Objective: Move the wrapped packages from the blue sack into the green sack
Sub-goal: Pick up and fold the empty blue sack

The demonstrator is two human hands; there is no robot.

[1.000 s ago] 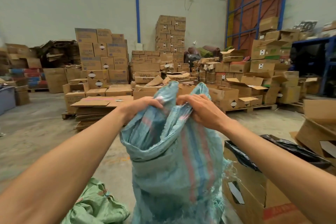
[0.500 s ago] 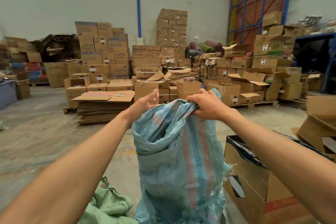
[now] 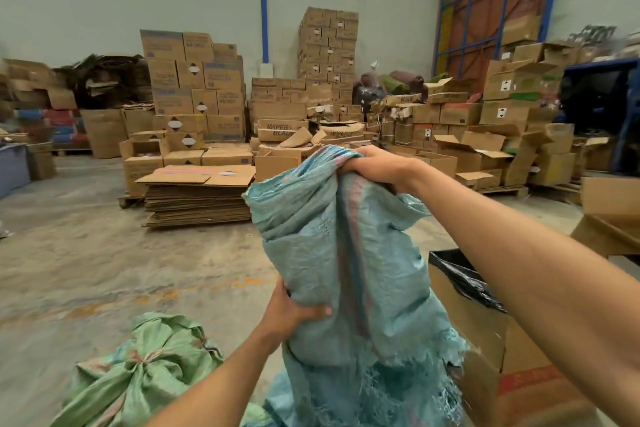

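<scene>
The right hand (image 3: pixel 372 166) bunched the neck of the blue sack (image 3: pixel 346 274); the left hand (image 3: pixel 294 312) clutched its side lower down, likely to lift and tip it. The green sack (image 3: pixel 145 367) lay crumpled below-left.

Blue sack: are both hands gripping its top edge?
No. Only the right hand grips the top of the blue sack; the left hand holds its side lower down.
</scene>
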